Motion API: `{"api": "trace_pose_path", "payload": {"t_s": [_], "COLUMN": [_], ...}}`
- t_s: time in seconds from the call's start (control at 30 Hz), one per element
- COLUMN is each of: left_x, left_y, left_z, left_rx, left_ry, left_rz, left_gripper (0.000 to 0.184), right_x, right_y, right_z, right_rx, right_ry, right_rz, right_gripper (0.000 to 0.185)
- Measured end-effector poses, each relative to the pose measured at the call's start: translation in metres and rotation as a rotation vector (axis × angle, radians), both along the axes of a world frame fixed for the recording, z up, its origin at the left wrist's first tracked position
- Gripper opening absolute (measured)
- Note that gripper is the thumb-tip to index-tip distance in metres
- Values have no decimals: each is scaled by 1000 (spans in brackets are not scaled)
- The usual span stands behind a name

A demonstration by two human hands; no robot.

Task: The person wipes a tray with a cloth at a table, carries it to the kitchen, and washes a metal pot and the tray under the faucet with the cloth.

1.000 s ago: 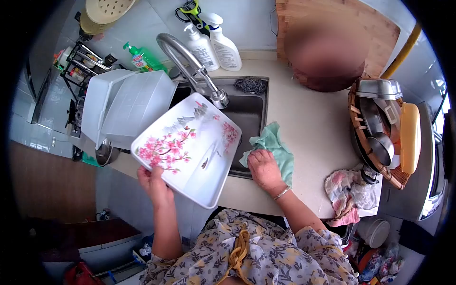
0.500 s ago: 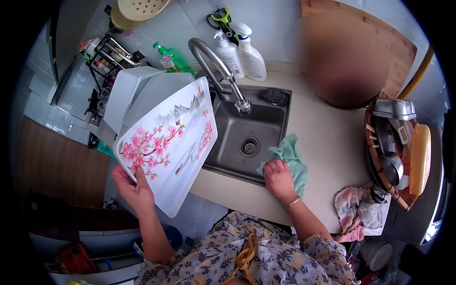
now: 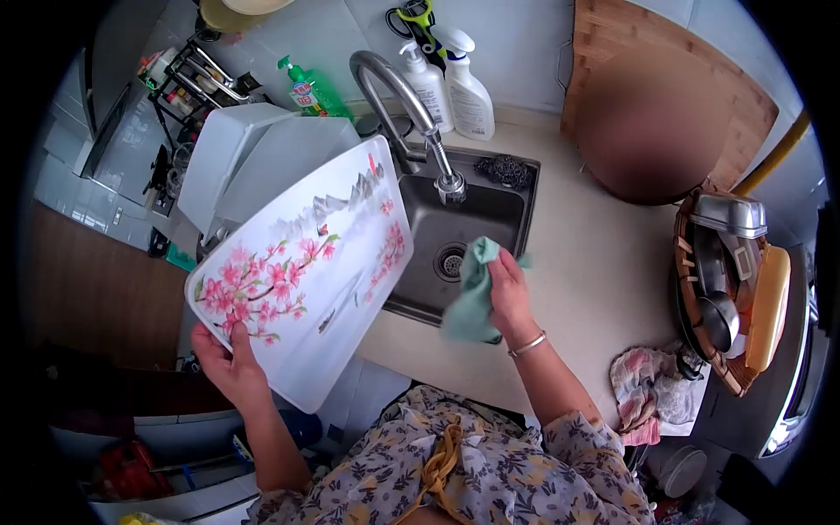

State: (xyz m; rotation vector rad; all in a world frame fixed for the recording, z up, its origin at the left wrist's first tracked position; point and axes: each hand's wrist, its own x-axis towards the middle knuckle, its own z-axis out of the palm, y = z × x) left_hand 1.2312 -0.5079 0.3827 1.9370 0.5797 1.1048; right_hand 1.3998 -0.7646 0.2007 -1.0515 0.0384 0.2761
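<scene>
My left hand (image 3: 229, 363) grips the lower left edge of a white tray (image 3: 350, 254) printed with pink blossoms and grey mountains. The tray is tilted, its printed face toward me, and overlaps the left part of the sink (image 3: 429, 232). In my right hand (image 3: 509, 293) a green cloth (image 3: 472, 302) is pinched and hangs over the sink's front right rim. The cloth's lower end is blurred and apart from the tray. Above the basin curves the faucet (image 3: 449, 185), and no water shows from it.
White containers (image 3: 223, 162) stand behind the tray. Along the wall are a green soap bottle (image 3: 317, 94), a pump bottle (image 3: 426, 92) and a spray bottle (image 3: 470, 96). A scouring pad (image 3: 503, 172) lies on the sink's back rim. At right sit a basket of metalware (image 3: 739, 372) and a crumpled rag (image 3: 643, 381).
My right hand has lifted the green cloth off the counter and moved it left toward the tray. The tray has shifted slightly, its left corner further left, still in my left hand.
</scene>
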Motion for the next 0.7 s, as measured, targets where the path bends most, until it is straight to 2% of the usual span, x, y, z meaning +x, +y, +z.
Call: {"api": "trace_pose_path", "payload": {"t_s": [0.03,0.13,0.17,0.2,0.23,0.27,0.3,0.33,0.37,0.43,0.47,0.57,0.7], "left_x": [3,2,3,3,3,1,-1,-3,-5,-9,-11,-18,-29], "left_y": [2,14,15,12,12,16,20,24,28,36,39,52,63], "left_z": [-1,-7,-6,-4,-3,-5,-6,-7,-5,3,7,16,23], "left_rx": [2,-135,-130,-180,-232,-232,-238,-243,-242,-320,-329,-342,-404], "left_ry": [-3,-43,-53,-61,-68,-80,-77,-73,-84,-164,-183,-205,-171], "left_rz": [-7,32,11,-17,-44,-62,-39,-12,-23,-93,-93,-108,-82], "left_gripper": [29,35,35,36,37,37,38,39,39,44,47,50,57], "right_x": [8,17,24,29,30,31,30,35,35,46,54,87,115], "right_y": [14,66,92,111,136,151,172,187,200,224,232,238,222], "right_z": [8,37,29,34,37,57,65,74,82,75,71,63,50], "right_rx": [149,184,93,79,-196,-183,-213,-246,-254,-472,-473,-662,-1024], "right_ry": [96,-119,-236,-172,-350,-436,-524,-737,-882,-1075,-1082,-1102,-963], "right_rz": [16,70,63,199,84,113,128,121,1,-98,-102,-319,-444], "right_gripper": [27,31,34,43,52,60,59,53,41,35,35,32,34]}}
